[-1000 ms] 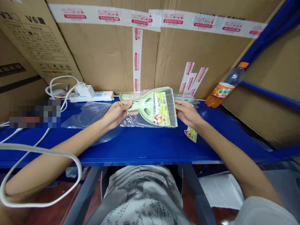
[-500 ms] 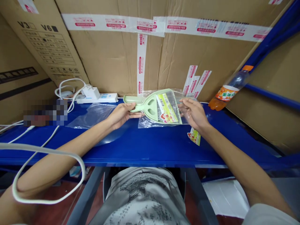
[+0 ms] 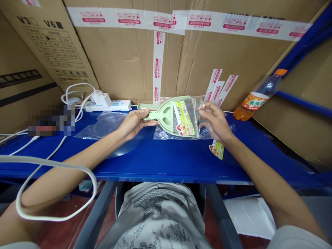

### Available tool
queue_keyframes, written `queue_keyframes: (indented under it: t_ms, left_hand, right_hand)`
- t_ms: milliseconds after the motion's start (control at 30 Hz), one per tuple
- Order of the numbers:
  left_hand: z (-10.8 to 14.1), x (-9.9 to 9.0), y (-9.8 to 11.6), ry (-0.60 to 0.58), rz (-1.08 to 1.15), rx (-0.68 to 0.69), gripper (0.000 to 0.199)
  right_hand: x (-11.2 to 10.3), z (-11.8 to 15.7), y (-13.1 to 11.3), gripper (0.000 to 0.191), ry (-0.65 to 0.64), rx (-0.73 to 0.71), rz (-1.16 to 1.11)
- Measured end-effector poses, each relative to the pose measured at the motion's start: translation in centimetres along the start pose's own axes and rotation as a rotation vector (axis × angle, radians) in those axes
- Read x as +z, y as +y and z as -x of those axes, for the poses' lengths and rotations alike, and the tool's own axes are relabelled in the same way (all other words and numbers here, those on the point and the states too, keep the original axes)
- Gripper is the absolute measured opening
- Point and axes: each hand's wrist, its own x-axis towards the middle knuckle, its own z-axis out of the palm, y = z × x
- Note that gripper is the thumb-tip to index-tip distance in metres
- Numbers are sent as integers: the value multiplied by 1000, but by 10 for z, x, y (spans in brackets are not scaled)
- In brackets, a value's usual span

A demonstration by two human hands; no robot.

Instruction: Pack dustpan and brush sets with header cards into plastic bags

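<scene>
A light green dustpan (image 3: 165, 111) with a grey-bristled brush lies partly inside a clear plastic bag (image 3: 162, 134), with a yellow-green label card (image 3: 184, 117) over the bristles. My left hand (image 3: 136, 122) grips the handle end, thumb on top and fingers beneath. At the bag's right end, my right hand (image 3: 214, 121) has its fingers curled on the clear plastic. A second label card (image 3: 217, 149) lies on the blue table (image 3: 166, 162) below my right wrist. Another clear plastic bag (image 3: 103, 124) rests left of my left hand.
A power strip (image 3: 119, 105) with a white plug and cables sits at the back left. One white cable (image 3: 55, 218) loops over my left forearm. An orange drink bottle (image 3: 255, 98) leans at the back right. Large cardboard boxes (image 3: 124, 62) stand behind the table.
The view has shifted slightly. My right hand's fingers have curled and changed position on the plastic at the bag's right end. My left hand keeps its hold on the dustpan handle.
</scene>
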Motion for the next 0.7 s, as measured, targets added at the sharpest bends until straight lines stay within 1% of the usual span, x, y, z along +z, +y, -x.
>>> queue_keyframes:
  t_ms: [133, 200, 300, 400, 533, 600, 700]
  left_hand:
    - [0, 1, 0, 10, 7, 18, 29]
    - [0, 1, -1, 16, 8, 23, 26]
    - [0, 0, -1, 29, 11, 28, 25]
    - [1, 1, 0, 34, 10, 29, 25]
    - [2, 2, 0, 9, 3, 35, 26]
    - [3, 4, -1, 5, -5, 28, 25]
    - [4, 5, -2, 3, -19, 24, 23]
  right_hand:
    - [-2, 1, -2, 48, 37, -77, 7]
    - [-4, 0, -2, 43, 35, -102, 21]
    - [-6, -1, -2, 29, -34, -74, 68]
    - [-5, -1, 0, 27, -94, -24, 62]
    - [-3, 0, 3, 26, -87, -28, -10]
    - [-4, 1, 5, 27, -92, -31, 15]
    - [-3, 1, 8, 39, -128, -20, 103]
